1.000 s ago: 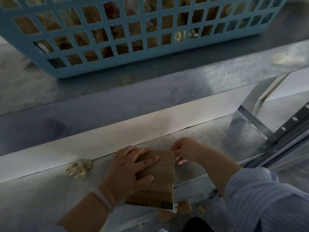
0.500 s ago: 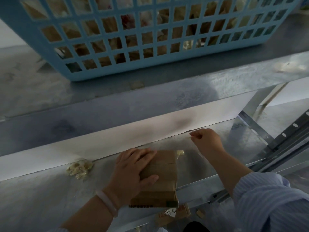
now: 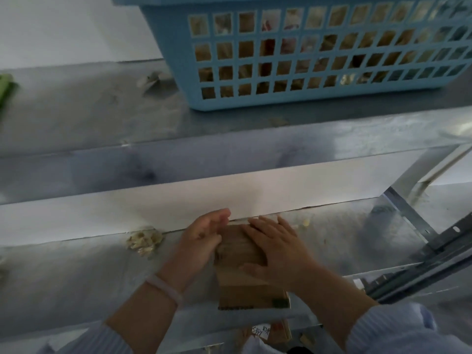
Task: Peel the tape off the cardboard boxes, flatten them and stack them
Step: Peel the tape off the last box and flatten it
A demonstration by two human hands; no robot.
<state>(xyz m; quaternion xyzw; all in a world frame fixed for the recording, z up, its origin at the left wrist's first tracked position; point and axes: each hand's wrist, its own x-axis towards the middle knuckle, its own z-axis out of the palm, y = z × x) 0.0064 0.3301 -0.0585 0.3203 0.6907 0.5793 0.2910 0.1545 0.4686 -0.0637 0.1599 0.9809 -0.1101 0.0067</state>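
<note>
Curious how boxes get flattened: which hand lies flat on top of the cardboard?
The right hand, palm down, fingers spread on the cardboard box; the left hand stands edgewise at its left side.

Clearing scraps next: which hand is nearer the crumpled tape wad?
Left. The left hand rests against the left side of the box, beside the tape wad; the right hand lies flat on the box, farther right.

1. The cardboard box (image 3: 245, 284) is mostly covered by the left hand (image 3: 201, 241) and the right hand (image 3: 275, 249), and its far edge is hidden under the fingers.
2. The basket (image 3: 178, 60) is cut off at the top and right. Its contents show only as brownish scraps through the holes, too blurred to name.
3. A green thing (image 3: 6, 90) is cut off at the left edge and blurred.
4. The writing on the label (image 3: 260, 333) is too small to read.
</note>
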